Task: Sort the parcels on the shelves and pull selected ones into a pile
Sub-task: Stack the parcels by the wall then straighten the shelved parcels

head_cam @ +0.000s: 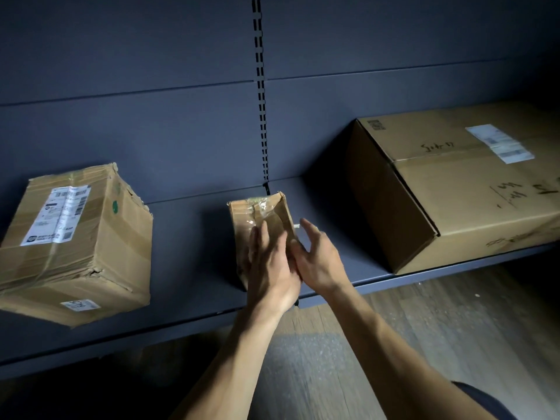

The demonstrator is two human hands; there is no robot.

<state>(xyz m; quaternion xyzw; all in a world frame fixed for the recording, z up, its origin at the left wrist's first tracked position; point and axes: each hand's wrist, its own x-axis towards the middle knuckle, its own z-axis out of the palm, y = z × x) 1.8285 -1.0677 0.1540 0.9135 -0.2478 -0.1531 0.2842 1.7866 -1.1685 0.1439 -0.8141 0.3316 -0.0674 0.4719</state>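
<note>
A small, crumpled cardboard parcel (263,219) with clear tape stands in the middle of the dark shelf (188,237). My left hand (269,265) lies flat against its front face, fingers spread upward. My right hand (318,253) is beside the parcel's right edge, fingers apart and curled, close to it but not clearly gripping. A dented medium parcel (78,244) with a white label sits at the left. A large cardboard box (454,189) with handwriting and a label sits at the right.
The shelf's back panel (181,131) is dark blue with a slotted upright (260,86) in the middle. The shelf's front edge runs diagonally below my hands. Wooden floor (424,328) lies beneath, and the medium parcel overhangs the front edge.
</note>
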